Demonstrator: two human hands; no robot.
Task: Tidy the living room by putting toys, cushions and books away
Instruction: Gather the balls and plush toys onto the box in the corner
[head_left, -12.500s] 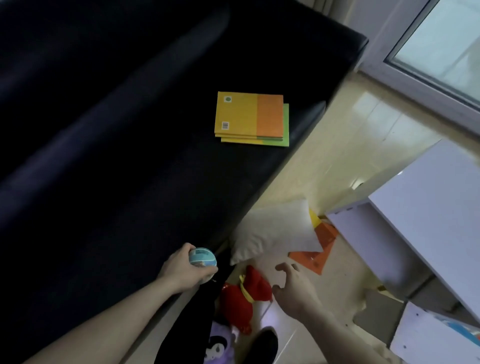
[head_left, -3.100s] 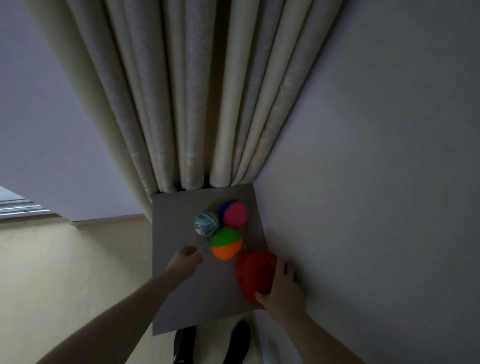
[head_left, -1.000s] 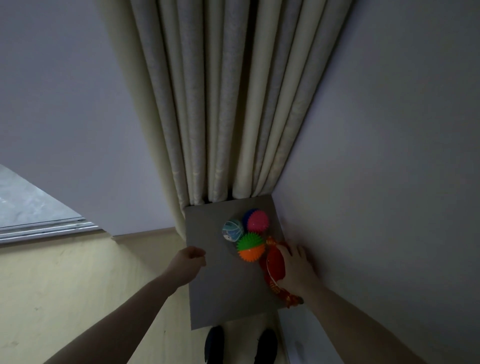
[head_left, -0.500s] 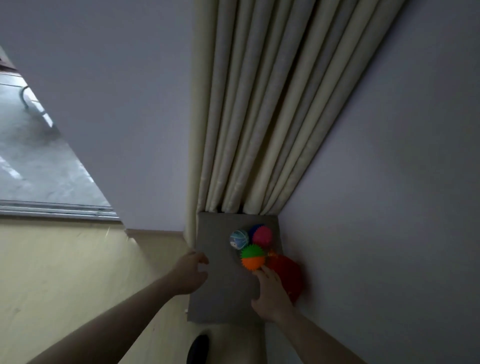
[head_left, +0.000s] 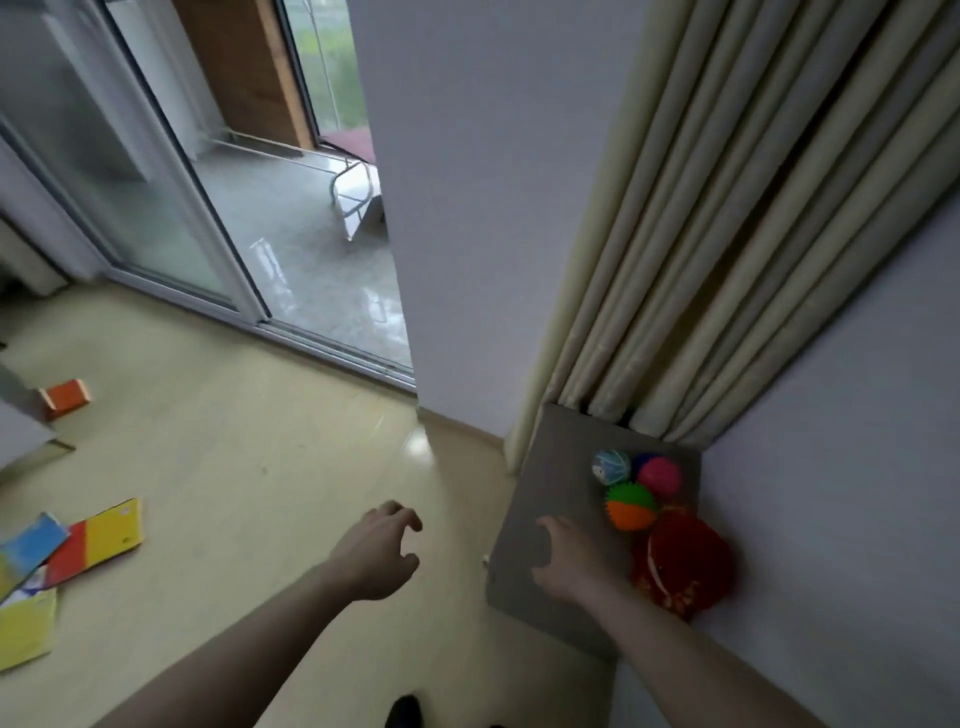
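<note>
A grey board-like surface (head_left: 550, 499) sits in the corner under the curtain. On it lie a pale blue ball (head_left: 611, 466), a pink spiky ball (head_left: 658, 475), a green-and-orange spiky ball (head_left: 630, 506) and a red plush toy (head_left: 680, 564) against the wall. My right hand (head_left: 563, 564) hovers over the grey surface left of the plush, fingers relaxed, holding nothing. My left hand (head_left: 376, 551) hangs over the floor with loosely curled fingers, empty. Colourful books (head_left: 78, 545) lie scattered on the floor at the far left.
A cream curtain (head_left: 727, 260) hangs above the corner beside a white wall (head_left: 467, 208). A sliding glass door (head_left: 171, 197) opens to a balcony. An orange block (head_left: 65, 397) lies on the floor far left, next to white furniture (head_left: 15, 415). My shoe (head_left: 405, 714) shows below.
My view has swung left, from the corner toward the floor and balcony door. My right hand has let go of the red plush and drawn back; my left hand moved left off the grey surface.
</note>
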